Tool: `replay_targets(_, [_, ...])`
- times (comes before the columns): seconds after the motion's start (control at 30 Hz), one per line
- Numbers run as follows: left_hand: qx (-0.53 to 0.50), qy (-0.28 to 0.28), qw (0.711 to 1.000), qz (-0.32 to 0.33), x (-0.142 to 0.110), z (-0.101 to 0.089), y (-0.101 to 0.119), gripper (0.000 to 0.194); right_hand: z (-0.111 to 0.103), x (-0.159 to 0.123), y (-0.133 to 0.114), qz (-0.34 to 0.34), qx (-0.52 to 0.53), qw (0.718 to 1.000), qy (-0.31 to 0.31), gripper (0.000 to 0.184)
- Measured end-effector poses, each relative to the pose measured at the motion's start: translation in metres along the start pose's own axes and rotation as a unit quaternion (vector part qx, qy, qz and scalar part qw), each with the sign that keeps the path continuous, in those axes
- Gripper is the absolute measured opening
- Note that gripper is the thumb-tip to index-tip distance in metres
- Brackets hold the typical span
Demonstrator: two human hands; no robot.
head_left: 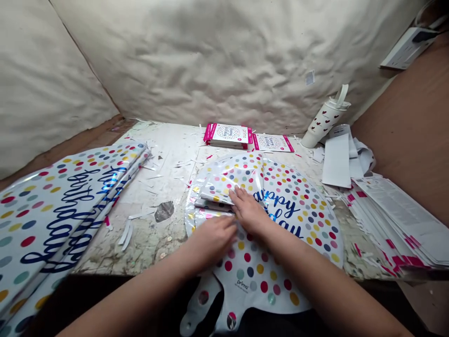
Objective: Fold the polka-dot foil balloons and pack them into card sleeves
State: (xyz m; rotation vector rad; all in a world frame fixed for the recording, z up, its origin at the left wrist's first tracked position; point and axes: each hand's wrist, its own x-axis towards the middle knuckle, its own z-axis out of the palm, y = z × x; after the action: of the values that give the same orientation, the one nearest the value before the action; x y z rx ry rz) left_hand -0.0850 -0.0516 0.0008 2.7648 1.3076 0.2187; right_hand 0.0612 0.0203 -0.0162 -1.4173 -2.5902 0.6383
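Observation:
A flat foil balloon [317,201], white with coloured dots and blue "happy" lettering, lies on the table in front of me. Its left part is turned over into a folded flap [228,180]. My right hand [248,210] lies on that flap with its fingers stretched out. Close beside it, my left hand [217,234] has its fingers curled together at the lower fold, where they seem to hold the foil; the fingertips are partly hidden. Below the hands, the balloon's tail [231,313] hangs past the table's front edge, next to a second tail [199,299].
More dotted foil balloons [59,206] lie stacked at the left, overhanging the front edge. A pile of pink-edged cards [229,135] and a single card [273,142] are at the back. At right stand a white tumbler [324,121] and packaging sleeves [403,220]. Paper scraps litter the worn tabletop [154,187].

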Motion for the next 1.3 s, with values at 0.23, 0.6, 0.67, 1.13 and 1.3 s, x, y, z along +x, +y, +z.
replay_targets(0.23, [0.196, 0.068, 0.978, -0.010, -0.008, -0.026, -0.080, 0.020, 0.008, -0.001, -0.005, -0.024, -0.007, 0.997, 0.070, 0.061])
replay_targets(0.6, [0.058, 0.030, 0.998, -0.025, -0.008, 0.000, -0.042, 0.037, 0.000, 0.011, 0.014, -0.006, -0.070, 0.981, 0.183, 0.026])
replay_targets(0.67, [0.049, -0.016, 0.993, -0.111, -0.009, 0.009, -0.053, 0.074, -0.027, 0.003, 0.055, 0.048, -0.059, 0.967, 0.243, 0.036])
replay_targets(1.13, [0.006, 0.261, 0.940, -0.218, 0.013, -0.029, -0.066, 0.039, -0.017, -0.154, 0.103, -0.213, 0.000, 0.964, 0.162, 0.042])
replay_targets(1.3, [-0.053, 0.223, 0.972, -0.049, 0.063, -0.022, -0.023, 0.023, -0.016, -0.151, 0.111, -0.195, -0.001, 0.972, 0.133, 0.040])
